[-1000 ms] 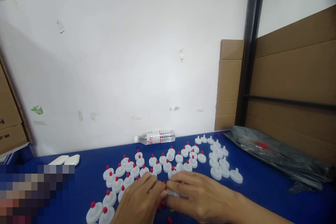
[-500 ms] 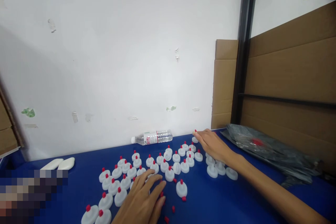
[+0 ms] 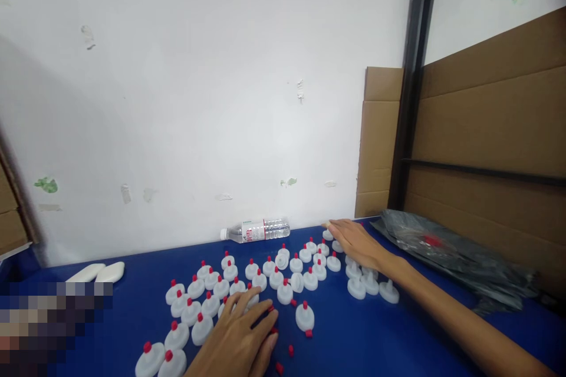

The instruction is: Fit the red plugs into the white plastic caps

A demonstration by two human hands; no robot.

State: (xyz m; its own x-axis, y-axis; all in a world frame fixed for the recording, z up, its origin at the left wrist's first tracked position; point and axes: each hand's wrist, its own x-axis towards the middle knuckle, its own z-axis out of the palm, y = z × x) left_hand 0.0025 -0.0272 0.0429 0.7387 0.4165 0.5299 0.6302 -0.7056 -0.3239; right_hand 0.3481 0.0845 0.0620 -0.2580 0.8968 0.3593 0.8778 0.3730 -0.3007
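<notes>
Several white round plastic caps with red tips [image 3: 305,318] stand on the blue table. Over the near middle caps my left hand [image 3: 241,336] is spread with its fingers apart. Loose red tips [image 3: 290,350] lie beside and partly under its fingers. At the back right, my right hand [image 3: 354,241] reaches out palm down, fingers stretched over the far caps. Its fingertips are by a white cap [image 3: 327,235] whose top they cover. White caps without red tips [image 3: 356,288], their bare spouts upright, stand below the right wrist.
A clear water bottle [image 3: 260,230] lies against the white wall. Grey plastic bags [image 3: 455,259] lie at the right by cardboard [image 3: 490,118] and a black post [image 3: 411,82]. Two white oval objects [image 3: 110,272] are at the left, near a blurred patch.
The right hand has shifted slightly, now covering the red tip seen at its fingertips before. The left hand has barely moved. Spouts of the bare caps show more clearly.
</notes>
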